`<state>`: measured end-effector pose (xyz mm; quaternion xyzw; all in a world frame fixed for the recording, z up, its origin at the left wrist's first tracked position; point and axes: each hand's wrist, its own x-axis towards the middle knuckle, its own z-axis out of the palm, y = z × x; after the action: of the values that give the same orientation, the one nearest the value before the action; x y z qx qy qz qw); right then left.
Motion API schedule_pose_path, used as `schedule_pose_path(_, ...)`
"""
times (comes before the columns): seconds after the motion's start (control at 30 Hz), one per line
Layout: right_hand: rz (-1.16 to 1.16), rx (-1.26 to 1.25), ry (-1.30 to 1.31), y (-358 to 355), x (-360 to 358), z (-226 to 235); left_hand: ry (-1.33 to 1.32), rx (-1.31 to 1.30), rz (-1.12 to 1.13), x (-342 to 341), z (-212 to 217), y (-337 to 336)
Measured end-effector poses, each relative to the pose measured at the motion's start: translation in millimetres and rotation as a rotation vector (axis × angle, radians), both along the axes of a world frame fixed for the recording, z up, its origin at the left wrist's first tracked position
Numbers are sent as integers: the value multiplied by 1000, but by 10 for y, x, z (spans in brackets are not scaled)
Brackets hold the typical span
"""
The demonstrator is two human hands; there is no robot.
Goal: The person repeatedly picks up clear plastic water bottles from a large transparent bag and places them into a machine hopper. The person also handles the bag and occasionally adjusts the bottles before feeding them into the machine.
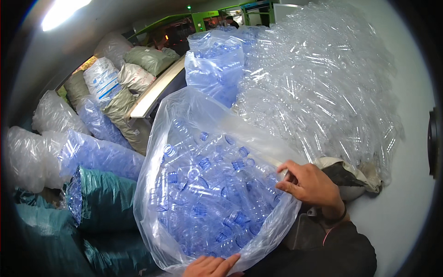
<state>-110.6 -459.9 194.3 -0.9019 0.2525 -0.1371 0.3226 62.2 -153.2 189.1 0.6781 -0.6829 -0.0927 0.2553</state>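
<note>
A large clear plastic bag (146, 184) stands wide at the mouth in front of me, full of empty blue-tinted plastic bottles (203, 184) with threaded, capless necks pointing various ways. My right hand (314, 184) is at the bag's right rim, thumb and fingers curled together on the film. At the near rim, my left hand (211, 267) has its fingers closed over the plastic; its lower part is cut off by the picture's edge.
Clear bottles form a tall heap (318, 87) at the right, beside a pale wall (410, 198). Another bag of blue bottles (214, 69) stands beyond. Stuffed sacks (101, 161) crowd the left, near a long pale ledge (159, 87). Green machinery (203, 21) is at the back.
</note>
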Motion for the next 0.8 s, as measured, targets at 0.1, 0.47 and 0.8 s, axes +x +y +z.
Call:
schedule_pose_path(0.1,-146,-47,8,-11,40,-154,-26,32,-129,-122,-92,-96)
schedule_pose_path(0.47,312,-434,-598,118,66,-396,-194,-79,130,-76,-72,-256)
schedule_pose_path(0.8,777,-81,-227,351,12,-506,67,21,238,11,-46,-292)
